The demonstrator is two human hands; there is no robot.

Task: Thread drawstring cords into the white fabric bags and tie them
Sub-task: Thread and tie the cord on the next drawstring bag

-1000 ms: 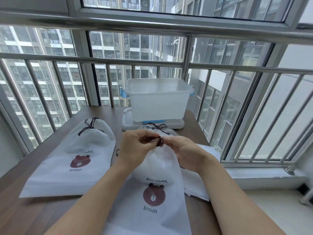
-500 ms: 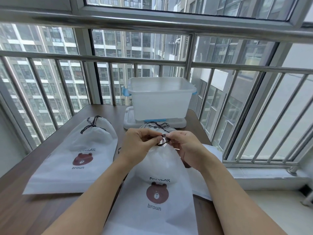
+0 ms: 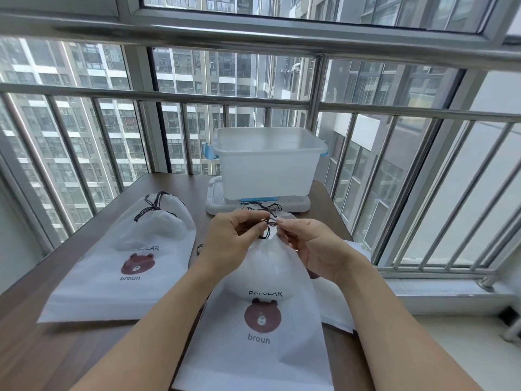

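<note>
Both hands are working at the gathered neck of the white bag (image 3: 262, 320) with the brown bear print, which is lying flat on the wooden table (image 3: 70, 356) directly below the wrists. The left hand (image 3: 234, 238) is pinching the dark drawstring cord (image 3: 267, 224) between thumb and curled fingers, and the right hand (image 3: 313, 249) is pinching the same cord from the other side with its fingertips, so the two are nearly touching over the knot area. The cord is looping in a small tangle between them; I can't really tell how far the knot is along.

Off to the left of the left hand, a second white bag (image 3: 127, 263) is lying flat with its neck cinched and its cord (image 3: 155, 207) knotted at the top. Just under and to the right of the right wrist, more white fabric (image 3: 338, 311) is sticking out from beneath the bag being worked on, looks like other bags but hard to say how many.

Straight beyond the fingertips, a translucent plastic bin (image 3: 267, 165) with blue clips is sitting on its lid (image 3: 214, 198), and a few loose dark cords (image 3: 262, 206) are lying right in front of it, just past the hands. Behind all that, metal window bars (image 3: 310, 103) are running across.
</note>
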